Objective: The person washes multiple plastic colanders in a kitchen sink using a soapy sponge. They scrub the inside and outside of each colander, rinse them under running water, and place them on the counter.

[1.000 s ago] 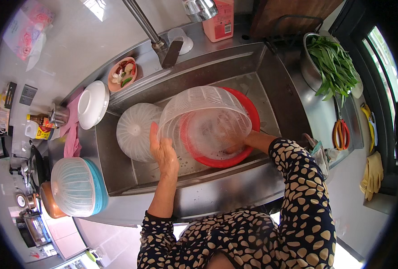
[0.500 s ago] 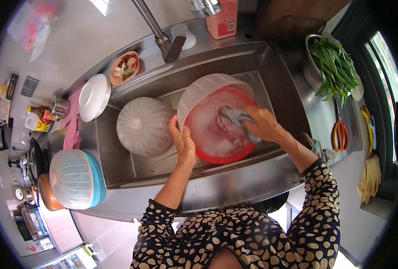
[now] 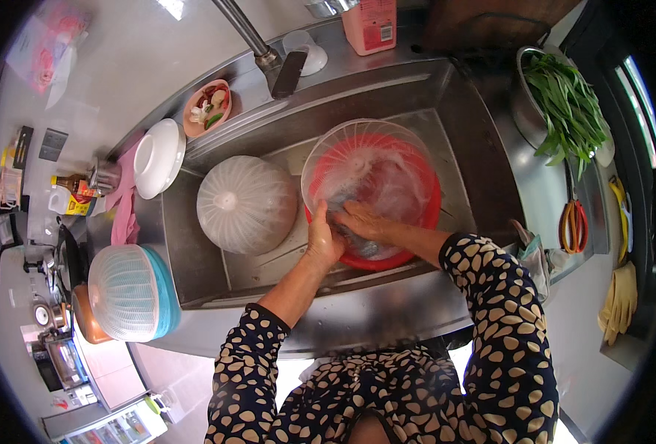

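A red basin (image 3: 430,211) of soapy water stands in the steel sink. A translucent white plastic strainer basket (image 3: 363,140) is tilted in it, its ribbed side showing through the suds. My left hand (image 3: 325,238) grips the near left part of the basket's rim. Against the near side of the basket, close to my left hand, my right hand (image 3: 365,222) presses a wet grey-blue cloth (image 3: 372,248). Its fingertips are partly hidden by the suds and the cloth. Left of the basin, a second white ribbed basket (image 3: 247,203) lies upside down on the sink floor.
The faucet (image 3: 289,74) rises behind the sink. White bowls (image 3: 158,157) and a pink dish (image 3: 217,122) of garlic and chillies sit at the back left; blue and white baskets (image 3: 132,292) at the left. A pot of green leaves (image 3: 565,111) and orange-handled scissors (image 3: 573,226) lie right.
The strainer basket has tipped down into the basin. My right hand has moved left and nearer with the cloth, beside my left hand, which has shifted slightly right.
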